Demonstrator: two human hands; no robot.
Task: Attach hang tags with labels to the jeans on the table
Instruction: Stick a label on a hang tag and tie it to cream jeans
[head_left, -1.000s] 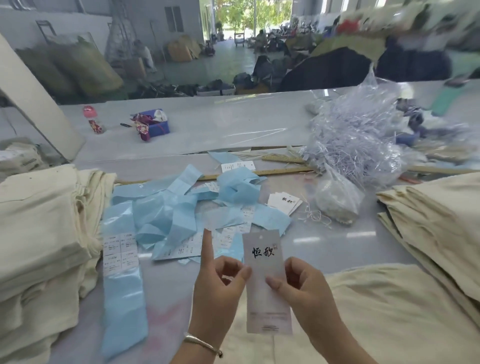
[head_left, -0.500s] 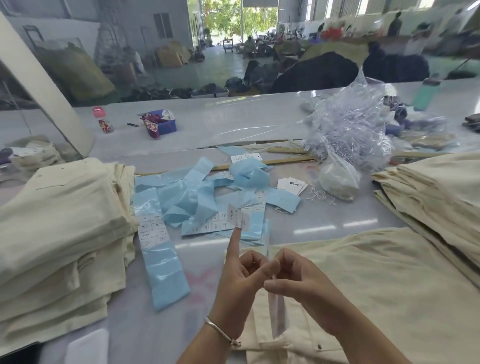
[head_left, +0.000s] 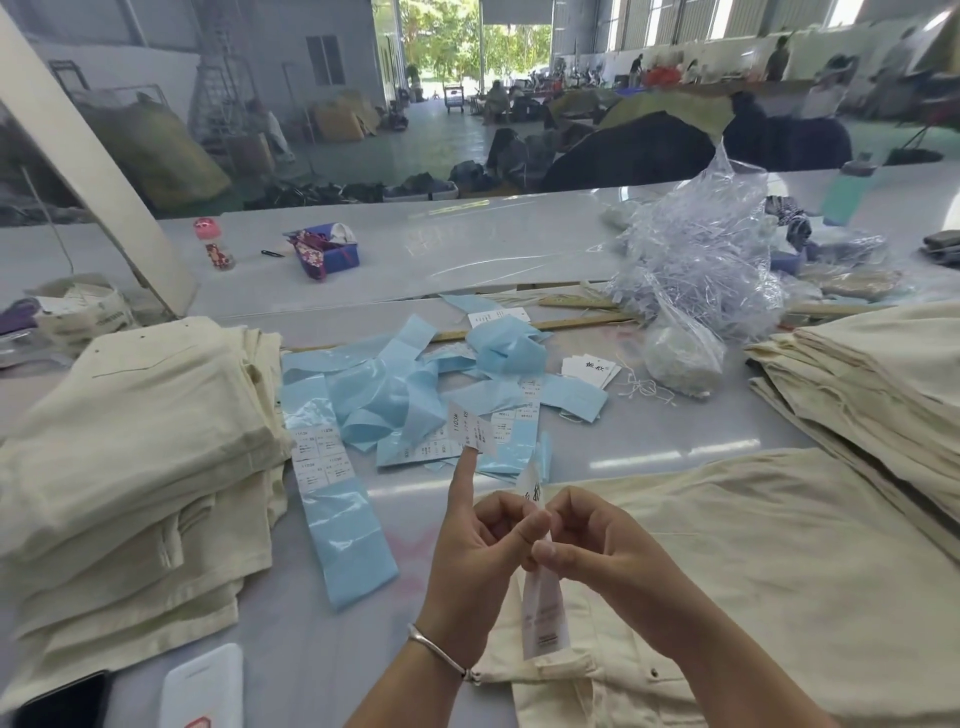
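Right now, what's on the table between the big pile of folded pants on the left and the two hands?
In the head view, a long blue backing strip with white size stickers lies on the table between the folded stack and the left hand; otherwise bare tabletop.

white hang tag (head_left: 543, 610) held edge-on above cream jeans (head_left: 753, 561); small label (head_left: 470, 428) stuck on a fingertip.

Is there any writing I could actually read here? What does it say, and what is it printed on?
"恒欣": top card of the hang tag stack.
"1103#", then what looks like "XS": sticker on the left hand's index fingertip.
"1103#": stickers on the blue backing strip; their small print is unreadable.
Hang tag held by both hands, right hand: edge-on, print blurred.
Canvas bag, far left: lettering too small.
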